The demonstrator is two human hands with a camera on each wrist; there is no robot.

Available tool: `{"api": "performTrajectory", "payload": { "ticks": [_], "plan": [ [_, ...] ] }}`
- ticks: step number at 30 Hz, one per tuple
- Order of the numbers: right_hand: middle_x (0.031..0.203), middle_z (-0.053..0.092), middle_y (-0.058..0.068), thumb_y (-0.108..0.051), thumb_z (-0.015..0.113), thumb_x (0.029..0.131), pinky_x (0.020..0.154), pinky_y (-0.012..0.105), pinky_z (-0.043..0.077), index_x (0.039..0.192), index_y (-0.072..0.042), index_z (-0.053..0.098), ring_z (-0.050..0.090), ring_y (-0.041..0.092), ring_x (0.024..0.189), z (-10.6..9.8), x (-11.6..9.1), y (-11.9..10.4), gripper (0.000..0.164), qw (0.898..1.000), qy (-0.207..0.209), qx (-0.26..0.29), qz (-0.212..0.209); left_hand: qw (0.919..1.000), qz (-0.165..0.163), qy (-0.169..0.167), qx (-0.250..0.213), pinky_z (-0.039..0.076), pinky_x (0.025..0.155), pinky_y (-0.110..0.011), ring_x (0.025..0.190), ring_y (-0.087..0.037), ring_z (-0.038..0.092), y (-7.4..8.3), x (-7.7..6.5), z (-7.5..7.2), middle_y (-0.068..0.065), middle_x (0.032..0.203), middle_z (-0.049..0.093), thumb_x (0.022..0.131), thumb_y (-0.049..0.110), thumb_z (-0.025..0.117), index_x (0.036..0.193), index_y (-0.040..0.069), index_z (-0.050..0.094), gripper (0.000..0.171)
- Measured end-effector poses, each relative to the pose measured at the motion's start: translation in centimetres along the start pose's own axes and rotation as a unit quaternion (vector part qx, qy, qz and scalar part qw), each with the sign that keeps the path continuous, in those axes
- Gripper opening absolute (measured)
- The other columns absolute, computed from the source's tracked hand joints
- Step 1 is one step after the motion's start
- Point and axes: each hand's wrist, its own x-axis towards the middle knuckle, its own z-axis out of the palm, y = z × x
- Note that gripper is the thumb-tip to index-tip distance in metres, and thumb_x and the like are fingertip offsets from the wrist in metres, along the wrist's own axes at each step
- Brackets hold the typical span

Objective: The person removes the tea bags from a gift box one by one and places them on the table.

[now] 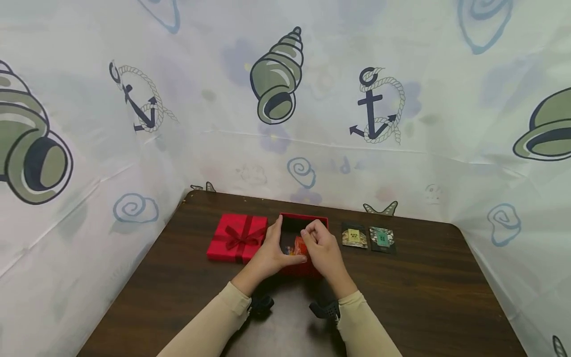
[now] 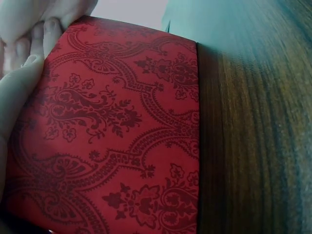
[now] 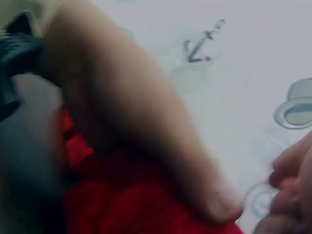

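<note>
A red gift box [image 1: 298,270] with a dark inside stands uncovered before me. Along its left side and front rim lies my left hand [image 1: 270,250], fingers straight and thumb stretched out. The left wrist view shows that thumb [image 2: 19,87] touching the edge of the box's red patterned wall [image 2: 112,131]. My right hand [image 1: 324,248], fingers curled, pinches a small red packet [image 1: 300,246] inside the box. Its fingertips are blurred in the right wrist view, where part of the right hand [image 3: 290,200] shows. Another small colourful packet [image 1: 289,251] lies beside the red one, partly hidden by my left hand.
Left of the box lies its red lid [image 1: 227,233] with a dark red ribbon bow [image 1: 243,238]. To the right, a yellow-labelled sachet [image 1: 354,235] and a green-labelled sachet [image 1: 382,240] lie flat on the dark wooden table [image 1: 428,287]. A printed curtain [image 1: 330,173] hangs behind the table.
</note>
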Motion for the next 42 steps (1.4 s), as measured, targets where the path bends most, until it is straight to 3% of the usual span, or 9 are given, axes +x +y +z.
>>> {"api": "performTrajectory", "payload": {
  "ticks": [7, 13, 18, 22, 25, 28, 31, 33, 42],
  "plan": [
    [0.097, 0.073, 0.022, -0.028, 0.056, 0.115, 0.062, 0.035, 0.053, 0.115, -0.012, 0.064, 0.062, 0.022, 0.068, 0.2, 1.8, -0.4, 0.018, 0.982, -0.137, -0.055, 0.119, 0.9999, 0.010, -0.010, 0.002, 0.036, 0.125, -0.072, 0.167, -0.045, 0.019, -0.5, 0.0, 0.3, -0.016, 0.183, 0.008, 0.080, 0.056, 0.094, 0.177, 0.023, -0.003, 0.142],
    [0.098, 0.072, 0.026, -0.021, 0.054, 0.114, 0.060, 0.031, 0.051, 0.120, -0.001, 0.063, 0.056, 0.018, 0.062, -0.4, 3.8, -0.8, 0.022, 0.954, -0.237, -0.016, 0.181, 0.9999, 0.011, -0.011, -0.005, 0.036, 0.125, -0.072, 0.166, -0.044, 0.022, -0.5, -0.1, 0.2, -0.014, 0.182, 0.010, 0.078, 0.057, 0.095, 0.177, 0.025, -0.003, 0.143],
    [0.082, 0.060, 0.012, -0.023, 0.056, 0.115, 0.059, 0.031, 0.045, 0.123, -0.006, 0.063, 0.045, 0.017, 0.058, -1.5, 6.1, -1.2, 0.020, 0.947, -0.268, 0.021, 0.175, 0.9996, 0.017, -0.016, -0.016, 0.036, 0.125, -0.070, 0.165, -0.044, 0.025, -0.4, -0.1, 0.2, -0.014, 0.182, 0.009, 0.080, 0.056, 0.095, 0.177, 0.025, -0.003, 0.141],
    [0.083, 0.054, 0.004, -0.025, 0.059, 0.114, 0.064, 0.034, 0.045, 0.121, -0.008, 0.064, 0.044, 0.019, 0.060, -2.4, 8.2, -1.6, 0.019, 0.941, -0.295, 0.031, 0.164, 0.9994, 0.022, -0.017, -0.021, 0.039, 0.126, -0.065, 0.161, -0.044, 0.030, -0.5, 0.0, 0.2, -0.014, 0.181, 0.011, 0.080, 0.054, 0.096, 0.177, 0.024, -0.003, 0.141],
    [0.090, 0.063, 0.006, -0.024, 0.060, 0.113, 0.070, 0.037, 0.052, 0.117, -0.007, 0.069, 0.054, 0.021, 0.067, -2.8, 9.8, -1.7, 0.019, 0.924, -0.343, -0.002, 0.167, 0.9993, 0.025, -0.015, -0.025, 0.040, 0.125, -0.064, 0.160, -0.045, 0.032, -0.4, 0.0, 0.0, -0.015, 0.180, 0.011, 0.081, 0.051, 0.096, 0.177, 0.024, -0.004, 0.141],
    [0.104, 0.073, 0.010, -0.020, 0.062, 0.111, 0.084, 0.044, 0.061, 0.122, -0.003, 0.073, 0.067, 0.024, 0.084, -2.7, 11.3, -1.4, 0.023, 0.898, -0.407, -0.057, 0.157, 0.9993, 0.022, -0.014, -0.025, 0.038, 0.126, -0.067, 0.162, -0.045, 0.030, -0.4, -0.1, -0.2, -0.015, 0.181, 0.011, 0.082, 0.049, 0.096, 0.177, 0.026, -0.004, 0.140],
    [0.119, 0.076, 0.014, -0.014, 0.062, 0.110, 0.101, 0.049, 0.061, 0.132, 0.002, 0.072, 0.072, 0.026, 0.103, -2.3, 12.2, -0.6, 0.030, 0.874, -0.456, -0.090, 0.144, 0.9996, 0.019, -0.009, -0.021, 0.034, 0.127, -0.069, 0.165, -0.044, 0.024, -0.4, 0.0, -0.3, -0.014, 0.182, 0.011, 0.081, 0.049, 0.096, 0.177, 0.027, -0.002, 0.139],
    [0.127, 0.075, 0.016, -0.013, 0.063, 0.109, 0.107, 0.050, 0.060, 0.138, 0.004, 0.069, 0.073, 0.027, 0.112, -2.0, 12.5, 0.0, 0.034, 0.865, -0.470, -0.098, 0.144, 0.9996, 0.018, -0.007, -0.020, 0.034, 0.127, -0.070, 0.166, -0.043, 0.022, -0.5, 0.0, -0.4, -0.014, 0.182, 0.011, 0.081, 0.050, 0.096, 0.177, 0.027, -0.002, 0.139],
    [0.148, 0.066, 0.026, -0.009, 0.063, 0.108, 0.119, 0.060, 0.049, 0.151, 0.009, 0.057, 0.066, 0.040, 0.137, -1.9, 12.5, 0.9, 0.047, 0.863, -0.477, -0.056, 0.159, 0.9995, 0.021, -0.011, -0.019, 0.033, 0.128, -0.069, 0.166, -0.041, 0.023, -0.4, 0.0, -0.3, -0.014, 0.181, 0.013, 0.080, 0.051, 0.096, 0.177, 0.026, -0.001, 0.140]
  ]
}}
